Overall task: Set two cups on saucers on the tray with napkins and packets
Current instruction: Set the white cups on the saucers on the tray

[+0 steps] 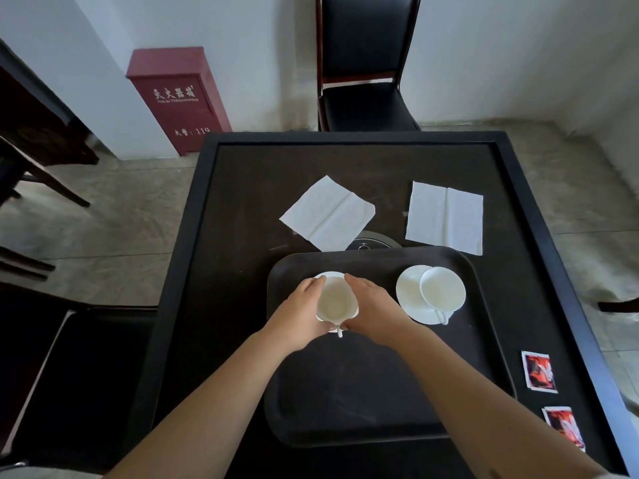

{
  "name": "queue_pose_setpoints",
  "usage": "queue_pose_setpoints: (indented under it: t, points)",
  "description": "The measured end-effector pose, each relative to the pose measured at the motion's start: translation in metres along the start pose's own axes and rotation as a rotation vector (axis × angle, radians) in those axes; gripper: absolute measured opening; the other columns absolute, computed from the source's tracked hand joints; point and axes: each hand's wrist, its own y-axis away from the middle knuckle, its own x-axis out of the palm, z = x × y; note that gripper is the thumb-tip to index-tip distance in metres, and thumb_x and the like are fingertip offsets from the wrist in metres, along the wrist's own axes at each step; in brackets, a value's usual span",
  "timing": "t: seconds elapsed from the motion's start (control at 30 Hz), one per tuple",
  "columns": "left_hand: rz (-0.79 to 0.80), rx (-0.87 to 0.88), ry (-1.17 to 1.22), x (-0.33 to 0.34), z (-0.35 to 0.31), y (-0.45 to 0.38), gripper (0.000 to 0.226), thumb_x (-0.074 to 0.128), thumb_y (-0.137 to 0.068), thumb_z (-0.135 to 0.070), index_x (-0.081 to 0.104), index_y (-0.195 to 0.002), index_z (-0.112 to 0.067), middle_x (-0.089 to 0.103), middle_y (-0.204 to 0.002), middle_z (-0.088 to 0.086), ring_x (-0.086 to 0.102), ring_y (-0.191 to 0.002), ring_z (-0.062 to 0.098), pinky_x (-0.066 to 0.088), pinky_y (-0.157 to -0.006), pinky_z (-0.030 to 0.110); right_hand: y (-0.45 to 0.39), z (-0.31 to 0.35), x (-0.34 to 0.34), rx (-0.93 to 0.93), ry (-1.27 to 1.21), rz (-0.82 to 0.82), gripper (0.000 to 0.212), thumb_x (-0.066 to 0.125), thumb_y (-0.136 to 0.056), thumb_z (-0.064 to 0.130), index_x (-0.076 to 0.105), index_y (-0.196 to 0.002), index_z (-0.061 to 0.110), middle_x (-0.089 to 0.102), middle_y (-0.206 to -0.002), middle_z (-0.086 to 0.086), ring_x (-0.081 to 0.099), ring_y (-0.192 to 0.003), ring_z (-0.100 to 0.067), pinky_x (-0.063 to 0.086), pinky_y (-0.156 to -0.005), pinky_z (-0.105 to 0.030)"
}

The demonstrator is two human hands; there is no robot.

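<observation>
A dark tray [363, 392] lies on the black table. At its far left a white cup [334, 300] sits over a saucer [330, 274] whose far rim alone shows. My left hand [301, 309] and my right hand [371, 307] cup its two sides. On the tray's far right a second white cup [438, 288] rests on a white saucer [408, 295], handle toward me. Two white napkins [326, 212] [444, 217] lie on the table beyond the tray. Two red packets [538, 371] [563, 426] lie on the table to the tray's right.
The black table [242, 202] has a raised rim, and a round inset [371, 244] peeks out behind the tray. A black chair [363, 98] stands at the far side, a red cabinet [176, 98] by the wall, more dark furniture at left.
</observation>
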Motion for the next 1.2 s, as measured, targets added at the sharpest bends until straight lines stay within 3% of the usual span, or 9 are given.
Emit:
queue_pose_setpoints:
  t: [0.23, 0.57, 0.73, 0.9, 1.1, 1.2]
  points:
    - [-0.004, 0.018, -0.009, 0.005, 0.011, -0.014, 0.097, 0.081, -0.076, -0.039, 0.023, -0.153, -0.027, 0.030, -0.156, -0.007, 0.041, -0.135, 0.018, 0.032, -0.094, 0.023, -0.013, -0.008, 0.007, 0.044, -0.023, 0.000, 0.066, 0.076, -0.074, 0.036, 0.045, -0.131, 0.024, 0.054, -0.131, 0.003, 0.050, -0.120, -0.019, 0.037, -0.088, -0.025]
    - [-0.071, 0.013, 0.007, 0.013, 0.011, -0.012, 0.094, 0.084, -0.077, -0.031, 0.026, -0.151, -0.029, 0.032, -0.155, -0.007, 0.043, -0.135, 0.018, 0.038, -0.100, 0.027, -0.009, -0.013, 0.011, 0.055, -0.074, -0.027, 0.083, 0.078, -0.077, 0.027, 0.031, -0.146, 0.025, 0.045, -0.146, -0.001, 0.047, -0.127, -0.022, 0.035, -0.091, -0.025]
    - [-0.059, 0.024, -0.043, 0.013, 0.010, -0.010, 0.094, 0.080, -0.081, -0.032, 0.019, -0.154, -0.028, 0.026, -0.158, -0.006, 0.041, -0.137, 0.019, 0.040, -0.102, 0.030, -0.007, -0.013, 0.011, 0.067, -0.026, 0.009, 0.094, 0.076, -0.081, 0.027, 0.017, -0.154, 0.022, 0.032, -0.156, -0.001, 0.038, -0.136, -0.023, 0.035, -0.106, -0.032]
    - [-0.040, 0.040, -0.073, 0.006, 0.007, -0.001, 0.099, 0.077, -0.083, -0.036, 0.010, -0.155, -0.027, 0.011, -0.163, -0.004, 0.032, -0.143, 0.020, 0.040, -0.103, 0.032, 0.001, -0.009, 0.009, 0.064, 0.030, 0.024, 0.107, 0.077, -0.079, 0.022, 0.001, -0.154, 0.023, 0.017, -0.161, 0.000, 0.035, -0.139, -0.025, 0.042, -0.104, -0.041]
    - [-0.098, 0.057, -0.160, -0.004, 0.006, 0.034, 0.087, 0.069, -0.087, -0.043, 0.015, -0.153, -0.025, 0.009, -0.164, 0.002, 0.023, -0.147, 0.024, 0.036, -0.109, 0.037, 0.032, -0.010, 0.009, 0.036, 0.078, -0.048, 0.096, 0.074, -0.080, 0.038, 0.013, -0.153, 0.023, 0.023, -0.158, -0.002, 0.030, -0.140, -0.028, 0.038, -0.108, -0.044]
    - [-0.124, 0.067, -0.261, -0.005, 0.002, 0.058, 0.084, 0.063, -0.088, -0.050, 0.017, -0.153, -0.023, 0.011, -0.164, 0.009, 0.013, -0.149, 0.029, 0.025, -0.116, 0.042, 0.053, -0.008, 0.013, 0.048, 0.183, -0.044, 0.102, 0.069, -0.078, 0.058, 0.009, -0.154, 0.026, 0.009, -0.163, -0.003, 0.007, -0.148, -0.029, 0.021, -0.117, -0.049]
